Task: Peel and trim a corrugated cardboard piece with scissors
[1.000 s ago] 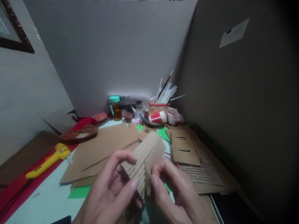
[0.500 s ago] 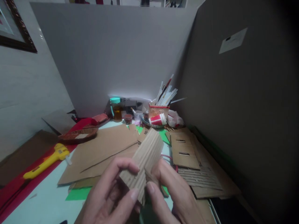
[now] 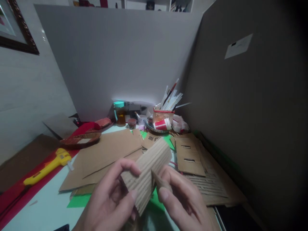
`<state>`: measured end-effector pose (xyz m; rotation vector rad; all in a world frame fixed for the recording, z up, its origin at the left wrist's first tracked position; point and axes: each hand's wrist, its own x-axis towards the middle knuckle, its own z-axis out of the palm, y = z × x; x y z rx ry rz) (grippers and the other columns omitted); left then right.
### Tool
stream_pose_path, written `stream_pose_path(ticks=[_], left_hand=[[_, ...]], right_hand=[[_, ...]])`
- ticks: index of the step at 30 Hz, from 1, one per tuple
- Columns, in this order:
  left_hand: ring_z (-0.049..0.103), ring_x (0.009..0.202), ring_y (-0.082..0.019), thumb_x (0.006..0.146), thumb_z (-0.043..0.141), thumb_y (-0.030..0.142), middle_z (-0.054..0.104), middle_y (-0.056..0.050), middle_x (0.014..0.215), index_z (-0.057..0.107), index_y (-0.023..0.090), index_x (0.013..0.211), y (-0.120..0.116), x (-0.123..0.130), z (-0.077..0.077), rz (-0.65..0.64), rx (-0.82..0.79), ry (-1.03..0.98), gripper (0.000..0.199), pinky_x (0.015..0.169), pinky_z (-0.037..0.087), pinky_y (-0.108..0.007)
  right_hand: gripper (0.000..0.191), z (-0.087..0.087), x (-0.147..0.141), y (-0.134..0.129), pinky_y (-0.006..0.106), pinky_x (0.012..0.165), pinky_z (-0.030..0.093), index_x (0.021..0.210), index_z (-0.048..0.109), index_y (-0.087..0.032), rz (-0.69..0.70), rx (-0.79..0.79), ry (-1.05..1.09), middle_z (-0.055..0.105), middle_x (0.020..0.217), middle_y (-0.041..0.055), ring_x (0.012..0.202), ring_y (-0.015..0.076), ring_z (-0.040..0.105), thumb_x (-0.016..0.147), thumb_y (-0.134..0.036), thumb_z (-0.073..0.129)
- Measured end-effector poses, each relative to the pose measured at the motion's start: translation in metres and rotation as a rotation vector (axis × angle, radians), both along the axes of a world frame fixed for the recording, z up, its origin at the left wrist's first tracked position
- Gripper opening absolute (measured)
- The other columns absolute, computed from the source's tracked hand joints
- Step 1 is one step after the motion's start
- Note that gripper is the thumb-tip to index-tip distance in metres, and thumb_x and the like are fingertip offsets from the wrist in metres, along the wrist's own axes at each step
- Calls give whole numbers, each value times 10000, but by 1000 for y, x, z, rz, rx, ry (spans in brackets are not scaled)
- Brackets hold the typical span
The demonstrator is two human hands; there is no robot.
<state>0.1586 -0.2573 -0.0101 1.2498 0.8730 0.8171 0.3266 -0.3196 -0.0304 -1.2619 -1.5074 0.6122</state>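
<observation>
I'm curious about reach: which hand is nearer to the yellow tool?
Left. The left hand is to the right of the yellow tool; the right hand is farther right, past the left.

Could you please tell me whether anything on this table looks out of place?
The red-and-white cup lies on its side on the round dish, odd for a cup, though no spill is visible.
</observation>
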Motion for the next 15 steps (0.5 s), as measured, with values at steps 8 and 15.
stream_pose_path(ticks=[8, 15], left_hand=[[471, 394, -86, 797, 660, 484, 453, 86, 512, 508, 257, 861, 9, 0, -4, 40, 173, 196, 281, 396, 388, -148], [482, 354, -69, 803, 661, 466, 451, 105, 487, 447, 249, 863, 9, 0, -2, 17, 163, 235, 310, 392, 353, -132]], right_hand=[[280, 4, -8, -5, 248, 565, 360, 695, 428, -217, -8, 15, 178, 432, 737, 6, 784, 175, 489, 935, -356, 465], [324, -2, 0, 0, 284, 587, 323, 703, 449, -211, 145, 26, 395, 413, 709, -8, 658, 144, 407, 910, -453, 513]])
